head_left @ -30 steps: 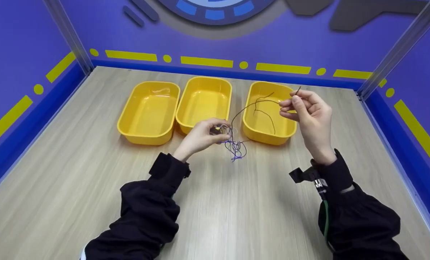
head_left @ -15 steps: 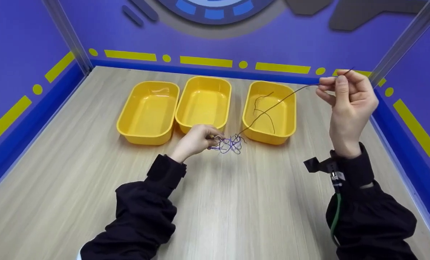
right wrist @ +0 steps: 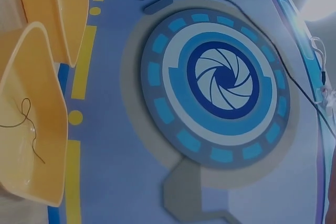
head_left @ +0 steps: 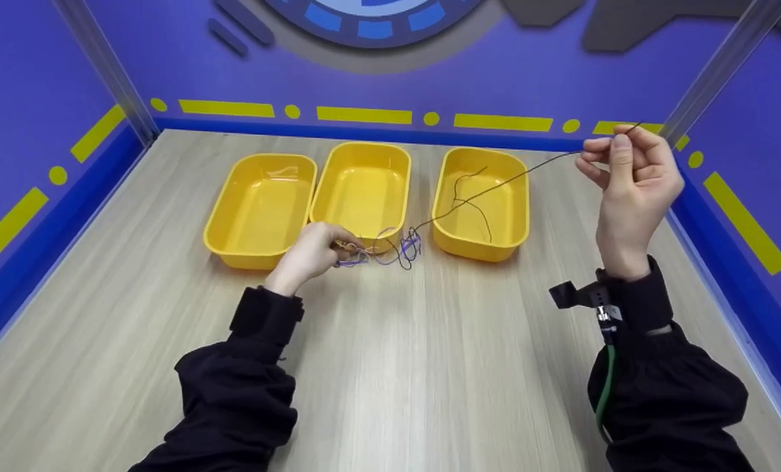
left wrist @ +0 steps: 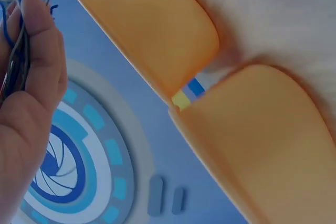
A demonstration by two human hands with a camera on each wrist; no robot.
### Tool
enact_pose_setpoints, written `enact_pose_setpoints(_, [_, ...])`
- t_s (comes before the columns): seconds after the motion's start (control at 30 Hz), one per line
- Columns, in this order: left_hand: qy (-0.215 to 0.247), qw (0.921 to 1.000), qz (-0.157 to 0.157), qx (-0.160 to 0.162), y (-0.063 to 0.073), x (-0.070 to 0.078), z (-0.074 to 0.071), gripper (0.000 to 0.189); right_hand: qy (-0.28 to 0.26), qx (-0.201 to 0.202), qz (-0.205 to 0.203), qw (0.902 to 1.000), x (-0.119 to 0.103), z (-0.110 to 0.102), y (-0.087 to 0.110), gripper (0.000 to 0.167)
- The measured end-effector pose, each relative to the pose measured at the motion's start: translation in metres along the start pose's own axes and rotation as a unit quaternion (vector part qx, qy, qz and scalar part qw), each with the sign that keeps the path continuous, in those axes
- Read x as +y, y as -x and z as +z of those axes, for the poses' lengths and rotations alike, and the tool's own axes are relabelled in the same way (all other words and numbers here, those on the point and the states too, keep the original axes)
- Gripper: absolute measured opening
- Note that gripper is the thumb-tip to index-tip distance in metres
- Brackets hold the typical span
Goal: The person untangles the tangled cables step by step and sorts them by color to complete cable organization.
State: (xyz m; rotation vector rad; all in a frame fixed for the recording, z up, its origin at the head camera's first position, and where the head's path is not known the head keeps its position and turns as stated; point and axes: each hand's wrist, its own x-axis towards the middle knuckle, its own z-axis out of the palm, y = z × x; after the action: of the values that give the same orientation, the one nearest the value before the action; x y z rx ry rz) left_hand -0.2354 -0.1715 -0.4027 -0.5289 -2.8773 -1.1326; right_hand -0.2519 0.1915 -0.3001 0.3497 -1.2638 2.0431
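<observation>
Wire (head_left: 527,172) — thin, dark — from loopy tangle (head_left: 409,247)

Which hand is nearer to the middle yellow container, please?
Left. The left hand is by the near end of the middle yellow container; the right hand is farther off, past the right container.

Wire (head_left: 474,206) lies in the right bin (head_left: 473,250), right of the middle bin (head_left: 364,190).

dark wire (right wrist: 275,47) before emblem (right wrist: 224,77) | thin wire (right wrist: 26,116) in yellow bin (right wrist: 56,129)
</observation>
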Motion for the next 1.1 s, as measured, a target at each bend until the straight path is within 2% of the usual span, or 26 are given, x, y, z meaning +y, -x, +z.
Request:
enact_pose_setpoints(0.17, [-0.005, 0.9998, -0.015, 0.015, 0.007, -0.008, -0.011, 0.024, 0.005, 0.037, -0.027, 0.9989, -0.007, -0.004, -0.006, 0.008])
enact_pose_setpoints(0.27, [0.019, 0.9993, -0.026, 0.017, 0.011, -0.009, -0.016, 0.023, 0.002, 0.042, -0.032, 0.9986, -0.009, -0.008, -0.009, 0.009])
enact_pose_setpoints(0.5, [0.028, 0.9992, -0.003, 0.029, 0.005, -0.003, -0.016, 0.023, -0.008, 0.018, -0.008, 0.9998, -0.004, -0.013, -0.008, 0.009])
enact_pose_setpoints(0.7, [0.053, 0.9979, 0.037, 0.007, 0.007, 0.000, -0.008, 0.019, 0.048, -0.023, -0.023, 0.9983, 0.010, -0.019, 0.001, 0.010])
enact_pose_setpoints(0.8, [0.059, 0.9972, 0.045, -0.007, 0.010, 0.000, -0.002, 0.018, 0.076, -0.047, -0.020, 0.9958, 0.019, -0.023, 0.008, 0.011])
enact_pose_setpoints(0.93, [0.059, 0.9968, 0.052, -0.013, 0.009, 0.002, 0.001, 0.018, 0.128, -0.081, -0.025, 0.9882, 0.032, -0.027, 0.011, 0.013])
enact_pose_setpoints(1.03, [0.061, 0.9964, 0.057, -0.015, 0.006, 0.003, 0.002, 0.019, 0.195, -0.109, -0.038, 0.9739, 0.044, -0.031, 0.011, 0.013])
enact_pose_setpoints(1.1, [0.066, 0.9960, 0.058, -0.018, 0.005, 0.003, 0.002, 0.020, 0.245, -0.130, -0.043, 0.9598, 0.053, -0.035, 0.012, 0.013])
